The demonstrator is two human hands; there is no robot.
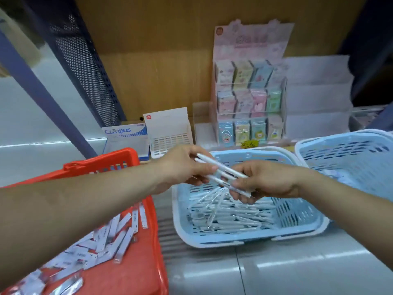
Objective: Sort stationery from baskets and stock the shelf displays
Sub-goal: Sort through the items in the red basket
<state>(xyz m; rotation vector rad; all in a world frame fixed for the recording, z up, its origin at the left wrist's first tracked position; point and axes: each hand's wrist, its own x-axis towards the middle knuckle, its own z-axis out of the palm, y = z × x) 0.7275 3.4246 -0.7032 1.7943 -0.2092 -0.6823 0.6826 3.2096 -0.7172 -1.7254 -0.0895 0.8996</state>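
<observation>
Wood-grain panelling backs the shelf, and below it a glossy grey surface carries three baskets. Over the middle one, the light-blue basket, both hands share a small bundle of white pens. The left hand has its grip curled round the upper ends, and the right hand pinches the lower ends between thumb and fingers. Many more loose pens lie crisscrossed in the basket beneath.

The step looks like gathering and squaring a handful before stocking. It would go best with all the tips turned one way and the ends tapped level, then passed to a single firm grip. The barrels are slim, smooth and round, so they probably roll and slide against each other. Working low over the basket means a dropped pen falls back in.

The white slotted box at the back, thin card with rows of cut-outs, seems a likely home, though that is a guess.

The blue baskets are perforated plastic with white rims. The red basket holds flat, shiny strip packets. A clear acrylic tiered rack shows pastel packs.
</observation>
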